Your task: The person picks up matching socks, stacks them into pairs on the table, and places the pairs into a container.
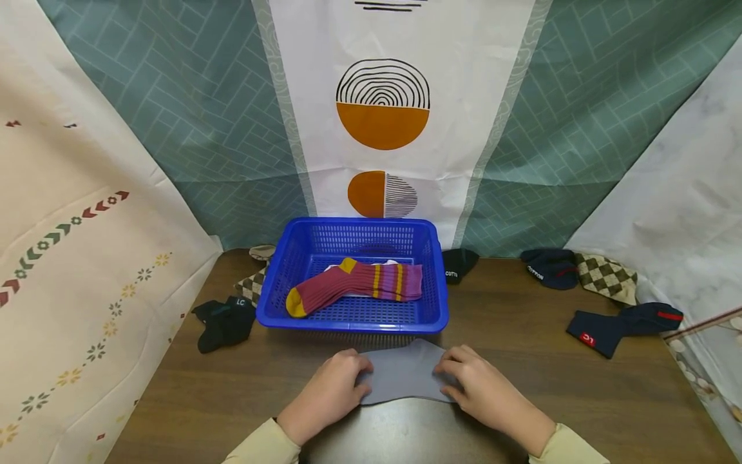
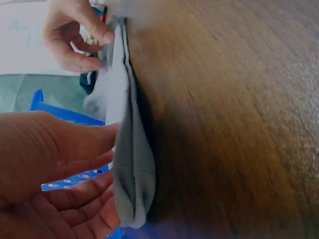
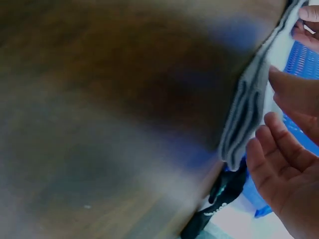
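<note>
A grey pair of socks point(image 1: 400, 372) lies flat, laid sideways on the table in front of the basket. Its stacked cloth layers point(image 3: 244, 107) show edge-on in the right wrist view. My left hand point(image 1: 339, 390) rests at the left end, thumb and fingertips touching the cloth. At the other end my right hand point(image 1: 478, 386) touches the cloth with its thumb and loosely bent fingertips. In the left wrist view, the folded grey end point(image 2: 133, 184) sits beside the left thumb, and neither hand visibly lifts the cloth.
Behind stands a blue basket point(image 1: 350, 325) holding maroon socks with yellow toes point(image 1: 353, 283) over some white cloth. Dark socks point(image 1: 226, 322) and a checked sock point(image 1: 252, 283) lie left. Right are a black sock point(image 1: 459, 263), navy socks point(image 1: 623, 327) and another checked sock point(image 1: 605, 277).
</note>
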A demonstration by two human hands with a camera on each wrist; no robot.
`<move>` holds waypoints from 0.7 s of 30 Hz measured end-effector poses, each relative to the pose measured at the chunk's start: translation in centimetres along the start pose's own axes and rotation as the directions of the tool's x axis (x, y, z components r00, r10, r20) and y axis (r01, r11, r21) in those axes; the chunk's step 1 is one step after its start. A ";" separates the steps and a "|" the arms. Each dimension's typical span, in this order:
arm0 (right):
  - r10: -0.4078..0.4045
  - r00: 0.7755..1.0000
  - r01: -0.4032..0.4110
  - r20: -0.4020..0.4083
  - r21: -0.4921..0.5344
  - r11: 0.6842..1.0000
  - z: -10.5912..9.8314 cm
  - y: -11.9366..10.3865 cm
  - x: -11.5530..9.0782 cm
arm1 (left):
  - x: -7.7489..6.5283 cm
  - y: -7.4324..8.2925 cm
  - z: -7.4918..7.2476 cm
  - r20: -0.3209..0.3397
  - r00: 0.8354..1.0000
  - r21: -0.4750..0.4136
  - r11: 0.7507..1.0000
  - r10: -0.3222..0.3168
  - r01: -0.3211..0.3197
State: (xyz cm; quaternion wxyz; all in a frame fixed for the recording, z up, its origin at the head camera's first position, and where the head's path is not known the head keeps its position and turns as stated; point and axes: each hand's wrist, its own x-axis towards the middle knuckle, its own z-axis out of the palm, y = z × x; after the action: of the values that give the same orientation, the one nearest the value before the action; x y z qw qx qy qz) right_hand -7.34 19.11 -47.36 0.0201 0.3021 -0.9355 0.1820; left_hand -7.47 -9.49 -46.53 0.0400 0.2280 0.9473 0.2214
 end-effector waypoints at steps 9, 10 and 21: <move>0.021 0.999 -0.020 0.050 -0.018 1.000 0.6 0.7 -0.5 | 0.2 -0.8 0.4 0.012 0.999 -0.015 0.999 -0.035 0.035; 0.028 0.998 -0.027 0.060 -0.018 0.999 0.6 0.7 -0.7 | 0.3 -0.9 0.4 0.018 0.999 -0.029 0.999 -0.042 0.043; 0.069 0.992 -0.070 0.102 0.010 0.997 0.3 0.7 -0.9 | 0.6 -0.4 0.1 0.121 0.988 -0.084 0.990 -0.100 0.111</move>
State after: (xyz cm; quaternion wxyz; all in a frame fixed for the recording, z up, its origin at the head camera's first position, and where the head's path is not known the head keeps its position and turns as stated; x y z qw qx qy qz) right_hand -6.93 20.04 -48.00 -0.0358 0.2783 -0.9440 0.1735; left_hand -8.16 -9.55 -46.78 0.1170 0.1879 0.9431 0.2480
